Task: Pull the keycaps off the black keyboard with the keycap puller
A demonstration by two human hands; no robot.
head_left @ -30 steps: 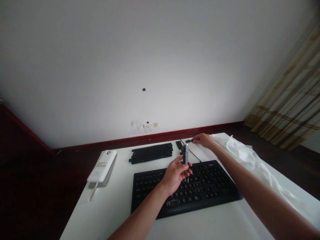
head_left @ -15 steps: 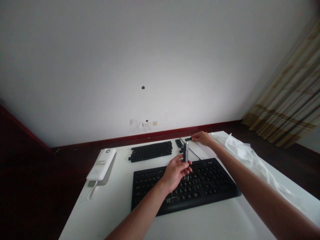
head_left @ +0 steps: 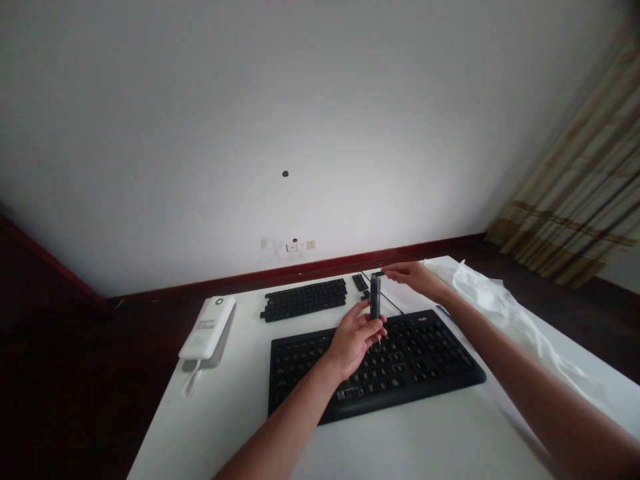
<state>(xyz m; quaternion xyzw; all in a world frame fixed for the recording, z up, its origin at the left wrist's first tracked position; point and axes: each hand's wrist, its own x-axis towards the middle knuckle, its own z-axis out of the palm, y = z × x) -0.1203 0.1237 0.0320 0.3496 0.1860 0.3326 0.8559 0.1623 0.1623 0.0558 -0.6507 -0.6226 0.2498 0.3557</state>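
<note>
My left hand (head_left: 356, 337) is closed around a grey keycap puller (head_left: 375, 297), held upright over the middle of a black keyboard (head_left: 375, 367) whose keys are partly removed. My right hand (head_left: 413, 275) reaches to the far edge of the white table (head_left: 230, 413), its fingertips pinched at a small black keycap (head_left: 379, 274). A few more loose black keycaps (head_left: 359, 283) lie just left of it, and a long block of removed keycaps (head_left: 304, 299) is laid out behind the keyboard.
A white power bank (head_left: 207, 327) with a short cable lies at the table's left edge. Crumpled white plastic (head_left: 493, 310) covers the right side. A thin black cable (head_left: 393, 303) runs behind the keyboard. A wall with a socket stands beyond.
My right hand stays at the far keycaps, shifted slightly. My left hand has lifted the puller a little higher. The camera has drifted a bit.
</note>
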